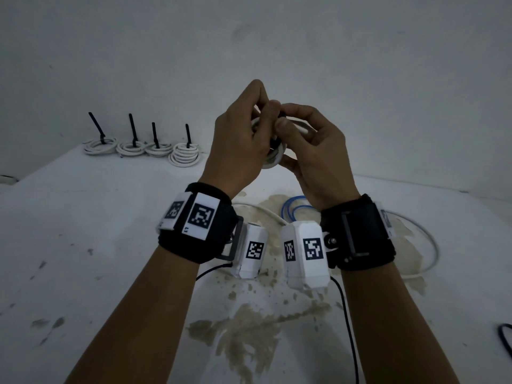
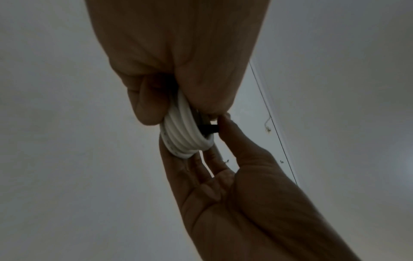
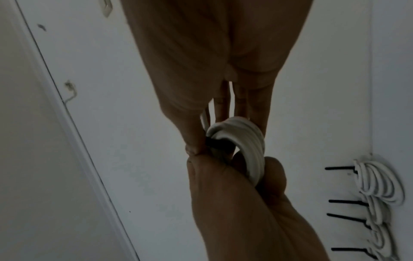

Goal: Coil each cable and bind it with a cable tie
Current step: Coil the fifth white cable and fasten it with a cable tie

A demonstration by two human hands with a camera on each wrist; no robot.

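The step in hand is the binding: a white cable coil [image 1: 273, 157] is held up in the air between both hands, above the middle of the counter [image 1: 83, 217] and clear of it. The left hand [image 1: 238, 137] curls its fingers [image 2: 145, 107] and thumb round the stacked turns and keeps them together. The right hand [image 1: 310, 151] pinches a black cable tie [image 2: 208, 129] at the edge of the coil with thumb and forefinger, while its other fingers lie straighter under the turns. Only a short dark piece of the tie shows in the wrist views; whether its tail is already through the head cannot be told.

At the far left of the counter, against the wall, four finished coils [image 1: 144, 148] sit in a row, each with a black tie tail standing up. Near the wrists, a loose white cable [image 1: 426, 245] and a blue cable [image 1: 293, 209] lie uncoiled on the stained part of the counter, so the task looks somewhat past halfway.

The next move probably calls for the right hand to draw the tie tight round all the turns while the left hand holds its grip, since any slack could let the springy loops spread. Then the bundle would join the row at the far left.
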